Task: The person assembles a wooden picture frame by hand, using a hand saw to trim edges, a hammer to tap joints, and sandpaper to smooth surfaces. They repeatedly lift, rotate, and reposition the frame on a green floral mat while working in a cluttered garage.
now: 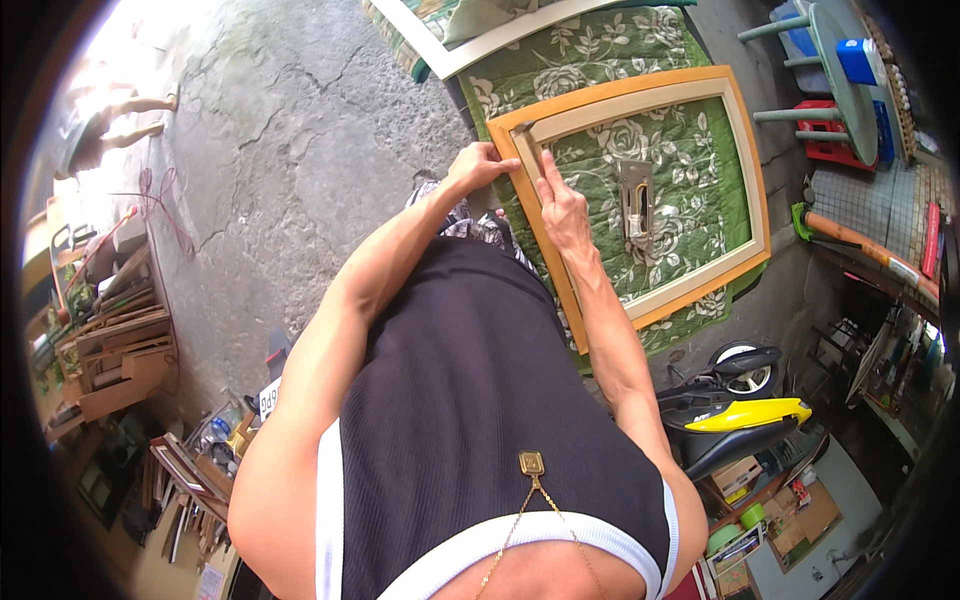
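An orange wooden picture frame [740, 130] with a cream inner liner lies on a table covered in green floral cloth [600, 40]. My left hand [478, 165] grips the frame's near left corner. My right hand [560, 205] presses flat on the cream liner just inside that corner, fingers stretched along the edge. A metal stapler-like tool [636, 205] rests on the cloth inside the frame opening, untouched.
A second cream frame [470, 45] lies at the table's far end. Cracked concrete floor [280, 150] spreads to the left, with stacked wooden frames and offcuts [120, 350] along its edge. A yellow-and-black scooter [740, 410] stands at right, near green stools [830, 70] and crates.
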`<state>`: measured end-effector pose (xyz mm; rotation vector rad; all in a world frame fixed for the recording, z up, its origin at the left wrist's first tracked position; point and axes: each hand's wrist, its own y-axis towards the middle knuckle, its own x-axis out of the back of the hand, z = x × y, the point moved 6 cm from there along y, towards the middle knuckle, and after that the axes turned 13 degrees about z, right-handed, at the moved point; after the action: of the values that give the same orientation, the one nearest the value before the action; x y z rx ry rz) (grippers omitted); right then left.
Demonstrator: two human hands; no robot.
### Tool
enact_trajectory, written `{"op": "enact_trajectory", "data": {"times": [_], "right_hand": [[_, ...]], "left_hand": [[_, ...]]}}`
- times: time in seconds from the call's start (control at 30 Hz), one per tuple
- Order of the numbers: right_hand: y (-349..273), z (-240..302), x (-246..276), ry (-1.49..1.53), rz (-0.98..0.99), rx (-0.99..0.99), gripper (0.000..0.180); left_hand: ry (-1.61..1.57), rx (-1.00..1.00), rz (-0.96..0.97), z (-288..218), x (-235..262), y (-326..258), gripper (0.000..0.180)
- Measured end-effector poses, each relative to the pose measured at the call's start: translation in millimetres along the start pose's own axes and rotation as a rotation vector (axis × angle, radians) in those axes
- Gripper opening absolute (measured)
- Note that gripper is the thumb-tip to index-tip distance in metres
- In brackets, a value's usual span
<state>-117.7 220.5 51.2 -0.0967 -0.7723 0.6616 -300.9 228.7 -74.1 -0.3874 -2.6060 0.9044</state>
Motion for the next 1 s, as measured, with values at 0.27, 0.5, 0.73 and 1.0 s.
{"op": "enact_trajectory", "data": {"times": [0.27, 0.5, 0.73, 1.0], "right_hand": [[-2.5, 11.3, -8.7, -0.022, 0.011, -0.068, 0.049], [5.9, -3.6, -14.4, 0.058, -0.102, -0.059, 0.044], [-2.4, 9.5, -9.1, 0.965, -0.084, -0.157, 0.050], [38.6, 18.9, 9.0, 0.993, -0.218, -0.011, 0.044]], "left_hand": [[-0.016, 0.036, 0.002, -3.4, 6.6, -2.5, 0.053], [0.057, 0.074, 0.040, -1.1, 7.7, 1.5, 0.056], [-0.080, -0.105, -0.166, -50.7, 20.1, -39.0, 0.052], [-0.243, -0.272, 0.164, -158.3, 9.0, 26.8, 0.025]]}}
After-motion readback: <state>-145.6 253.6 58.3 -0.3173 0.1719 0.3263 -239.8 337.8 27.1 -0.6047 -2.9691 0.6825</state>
